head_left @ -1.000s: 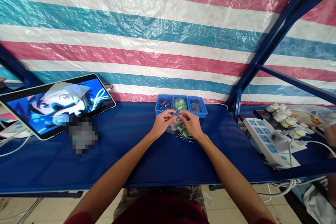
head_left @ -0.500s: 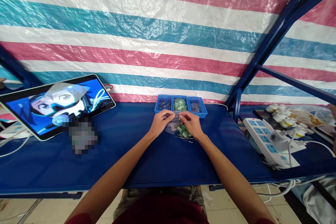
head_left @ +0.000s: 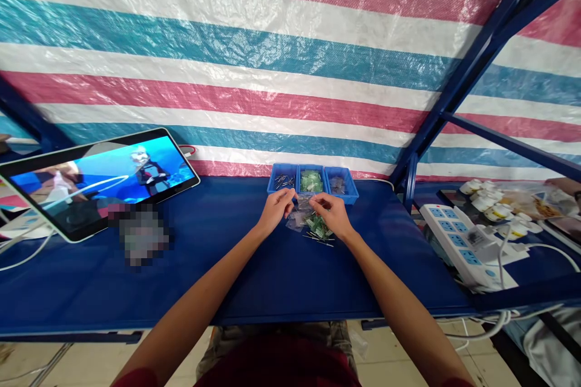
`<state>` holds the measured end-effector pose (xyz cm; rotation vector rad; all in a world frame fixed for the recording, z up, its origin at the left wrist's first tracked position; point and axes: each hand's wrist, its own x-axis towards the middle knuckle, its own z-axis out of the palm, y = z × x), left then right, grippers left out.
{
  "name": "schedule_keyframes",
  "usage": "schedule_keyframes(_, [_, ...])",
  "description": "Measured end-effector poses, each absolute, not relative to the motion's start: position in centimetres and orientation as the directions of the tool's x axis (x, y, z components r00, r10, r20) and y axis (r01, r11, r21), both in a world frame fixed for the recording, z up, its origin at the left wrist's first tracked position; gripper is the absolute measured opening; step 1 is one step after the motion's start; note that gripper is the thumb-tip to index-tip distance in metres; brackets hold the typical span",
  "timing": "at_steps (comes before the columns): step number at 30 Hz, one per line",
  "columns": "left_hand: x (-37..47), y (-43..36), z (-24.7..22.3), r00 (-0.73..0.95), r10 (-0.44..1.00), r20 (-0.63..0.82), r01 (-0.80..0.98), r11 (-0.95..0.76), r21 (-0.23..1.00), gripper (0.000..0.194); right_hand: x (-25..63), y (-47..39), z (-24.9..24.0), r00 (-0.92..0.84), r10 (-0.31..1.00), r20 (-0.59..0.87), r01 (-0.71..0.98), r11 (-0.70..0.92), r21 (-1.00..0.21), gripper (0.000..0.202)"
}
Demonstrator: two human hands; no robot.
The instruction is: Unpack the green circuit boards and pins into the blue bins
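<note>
My left hand (head_left: 276,210) is closed in a pinch over the desk, just in front of the blue bins. Its fingertips hide whatever they hold. Beside it on the right, my right hand (head_left: 331,213) also pinches, on something too small to make out. A small gap separates the two sets of fingertips. Below and between them lie clear plastic bags (head_left: 296,221), a heap of green packets (head_left: 319,226) and several thin sticks (head_left: 320,240). The left blue bin (head_left: 275,184) contains small dark metal pieces, the middle bin (head_left: 311,195) green packets, the right bin (head_left: 348,198) clear greyish pieces.
A tablet (head_left: 104,184) playing a video leans at the left of the blue desk (head_left: 227,205), near a blurred patch. On the right are a white power strip (head_left: 458,242), cables, several white bottles (head_left: 488,199) and a blue metal frame (head_left: 454,91). Part of another person's arm shows at the far right edge.
My left hand has turned and its fingers have curled in more, drawing slightly away from the right. My right hand has barely moved. The other person's arm has come further in at far right.
</note>
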<state>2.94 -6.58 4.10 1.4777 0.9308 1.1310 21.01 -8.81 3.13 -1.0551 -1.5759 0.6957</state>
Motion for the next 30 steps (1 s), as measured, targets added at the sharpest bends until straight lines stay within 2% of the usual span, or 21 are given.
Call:
schedule_keyframes(2, [2.8, -6.5, 4.0, 0.245, 0.947, 0.209, 0.083, -0.235, 0.968, 0.037, 21.5, -8.3, 3.1, 0.094, 0.930, 0.354, 0.108, 0.344, -0.933, 0.024])
schedule_keyframes(4, [2.6, -6.4, 3.9, 0.247, 0.942, 0.227, 0.176, -0.274, 0.946, 0.035, 22.2, -7.7, 3.2, 0.292, 0.920, 0.260, -0.069, 0.291, -0.954, 0.025])
schedule_keyframes(7, [2.3, -6.1, 3.6, 0.242, 0.929, 0.281, 0.345, -0.353, 0.870, 0.032, 23.2, -7.2, 3.6, 0.524, 0.848, 0.083, -0.294, 0.271, -0.916, 0.037])
schedule_keyframes(9, [2.0, -5.9, 3.4, 0.269, 0.905, 0.331, 0.468, -0.423, 0.776, 0.029, 23.5, -7.1, 3.7, 0.568, 0.822, 0.018, -0.367, 0.273, -0.889, 0.051])
schedule_keyframes(12, [1.5, -5.5, 3.0, 0.424, 0.842, 0.332, 0.597, -0.536, 0.597, 0.028, 23.1, -7.3, 3.7, 0.540, 0.842, 0.025, -0.344, 0.248, -0.906, 0.057])
schedule_keyframes(17, [0.9, -5.2, 2.3, 0.611, 0.769, 0.188, 0.684, -0.632, 0.364, 0.038, 22.3, -7.5, 3.0, 0.447, 0.883, 0.147, -0.159, 0.240, -0.958, 0.042])
schedule_keyframes(21, [0.9, -5.1, 2.0, 0.655, 0.739, 0.156, 0.676, -0.666, 0.316, 0.032, 22.3, -7.5, 2.6, 0.403, 0.894, 0.197, -0.079, 0.248, -0.966, 0.034])
schedule_keyframes(25, [1.1, -5.0, 1.9, 0.677, 0.712, 0.186, 0.649, -0.697, 0.304, 0.022, 22.3, -7.5, 2.5, 0.369, 0.907, 0.203, -0.042, 0.234, -0.971, 0.030])
schedule_keyframes(30, [1.3, -5.1, 1.8, 0.701, 0.681, 0.212, 0.614, -0.728, 0.305, 0.018, 22.1, -7.5, 2.4, 0.336, 0.920, 0.202, -0.030, 0.225, -0.974, 0.029])
